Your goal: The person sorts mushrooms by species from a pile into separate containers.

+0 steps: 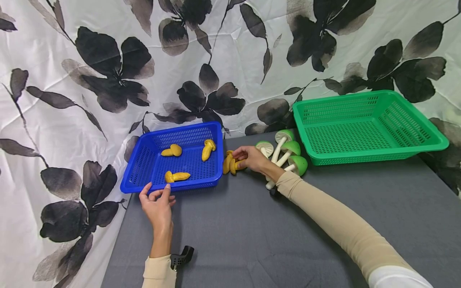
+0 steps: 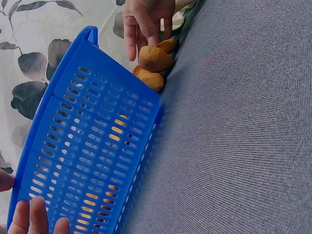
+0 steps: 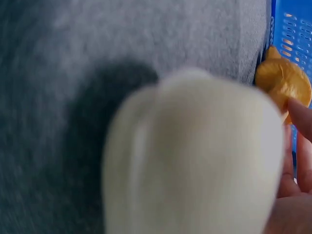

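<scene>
A blue basket (image 1: 144,160) holds three yellow mushrooms (image 1: 173,151). My left hand (image 1: 158,198) holds its front rim, thumb at the edge and fingers (image 2: 31,217) on the outer wall (image 2: 92,141). Just right of the basket lie two or three more yellow mushrooms (image 1: 229,163). My right hand (image 1: 249,157) reaches across and curls its fingers (image 2: 146,22) onto one of them (image 2: 155,58). In the right wrist view a blurred white mushroom stem (image 3: 195,156) fills the frame, with a yellow cap (image 3: 282,85) beside my fingertips (image 3: 300,146).
Several green-capped mushrooms with white stems (image 1: 286,154) lie under my right wrist. An empty green basket (image 1: 363,160) stands at the back right. All sits on a grey cloth table (image 1: 234,240) against a flower-printed curtain (image 1: 90,80). A small black clip (image 1: 181,256) shows by my left sleeve.
</scene>
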Motion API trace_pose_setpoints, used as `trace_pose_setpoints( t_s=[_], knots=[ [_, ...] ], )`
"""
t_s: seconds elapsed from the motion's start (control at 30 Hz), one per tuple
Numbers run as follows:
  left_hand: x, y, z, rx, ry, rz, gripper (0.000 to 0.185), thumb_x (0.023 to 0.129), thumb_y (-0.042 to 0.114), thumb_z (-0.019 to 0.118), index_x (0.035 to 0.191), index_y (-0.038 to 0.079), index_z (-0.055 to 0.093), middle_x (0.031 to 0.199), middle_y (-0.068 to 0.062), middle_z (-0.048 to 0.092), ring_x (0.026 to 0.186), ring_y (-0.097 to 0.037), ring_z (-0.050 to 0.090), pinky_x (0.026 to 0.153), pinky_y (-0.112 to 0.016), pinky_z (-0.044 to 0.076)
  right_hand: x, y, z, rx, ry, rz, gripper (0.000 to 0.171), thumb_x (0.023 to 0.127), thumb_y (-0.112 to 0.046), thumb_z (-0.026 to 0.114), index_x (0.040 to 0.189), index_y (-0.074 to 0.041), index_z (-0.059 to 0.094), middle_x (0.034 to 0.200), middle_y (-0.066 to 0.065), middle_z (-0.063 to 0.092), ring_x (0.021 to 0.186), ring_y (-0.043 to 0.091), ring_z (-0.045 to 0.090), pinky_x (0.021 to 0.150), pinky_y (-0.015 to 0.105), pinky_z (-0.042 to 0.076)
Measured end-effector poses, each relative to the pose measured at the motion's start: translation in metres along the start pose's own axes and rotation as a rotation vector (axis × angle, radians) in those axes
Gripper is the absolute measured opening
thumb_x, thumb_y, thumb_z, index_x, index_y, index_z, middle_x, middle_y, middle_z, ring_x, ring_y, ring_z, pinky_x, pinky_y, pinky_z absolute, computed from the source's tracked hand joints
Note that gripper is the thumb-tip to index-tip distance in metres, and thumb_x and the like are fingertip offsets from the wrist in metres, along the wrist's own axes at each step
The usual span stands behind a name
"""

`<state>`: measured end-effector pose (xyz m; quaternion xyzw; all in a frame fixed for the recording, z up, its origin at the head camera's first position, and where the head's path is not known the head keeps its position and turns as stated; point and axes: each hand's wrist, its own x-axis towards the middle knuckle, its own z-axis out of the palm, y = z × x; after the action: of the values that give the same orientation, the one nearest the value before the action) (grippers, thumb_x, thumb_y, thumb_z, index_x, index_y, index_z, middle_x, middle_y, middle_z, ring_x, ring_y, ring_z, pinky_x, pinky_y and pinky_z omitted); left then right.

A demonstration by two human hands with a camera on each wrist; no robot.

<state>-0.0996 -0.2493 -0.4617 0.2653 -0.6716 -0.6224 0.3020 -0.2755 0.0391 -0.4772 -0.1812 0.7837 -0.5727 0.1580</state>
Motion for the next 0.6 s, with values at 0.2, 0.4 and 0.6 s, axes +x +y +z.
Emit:
trace_pose_setpoints(
  t_s=[0.2, 0.4, 0.6],
  knots=[
    [-0.001, -0.001, 0.000, -0.008, -0.004, 0.005, 0.063, 0.090, 0.028, 0.079, 0.141, 0.019, 0.043, 0.095, -0.008, 0.062, 0.066, -0.018, 0.070, 0.061, -0.029, 0.062, -0.001, -0.001, -0.005, -0.120, -0.065, -0.020, 0.043, 0.082, 0.009, 0.077, 0.123, -0.002, 0.068, 0.122, 0.014, 0.070, 0.112, 0.031, 0.064, 0.100, 0.042, 0.052],
    [-0.001, 0.000, -0.001, -0.011, -0.006, 0.003, 0.064, 0.091, 0.027, 0.079, 0.142, 0.017, 0.042, 0.096, -0.007, 0.061, 0.069, -0.022, 0.071, 0.061, -0.030, 0.062, -0.003, 0.000, -0.009, -0.232, -0.169, -0.099, 0.042, 0.086, 0.002, 0.078, 0.127, -0.003, 0.069, 0.128, 0.013, 0.068, 0.115, 0.030, 0.063, 0.100, 0.041, 0.052],
    [-0.001, 0.002, 0.000, -0.021, -0.002, -0.006, 0.064, 0.090, 0.026, 0.079, 0.142, 0.015, 0.042, 0.094, -0.008, 0.062, 0.068, -0.024, 0.071, 0.060, -0.031, 0.062, -0.007, -0.004, -0.013, -0.250, -0.277, -0.091, 0.044, 0.088, 0.001, 0.076, 0.131, -0.004, 0.067, 0.132, 0.015, 0.066, 0.103, 0.026, 0.065, 0.088, 0.034, 0.056]
  ],
)
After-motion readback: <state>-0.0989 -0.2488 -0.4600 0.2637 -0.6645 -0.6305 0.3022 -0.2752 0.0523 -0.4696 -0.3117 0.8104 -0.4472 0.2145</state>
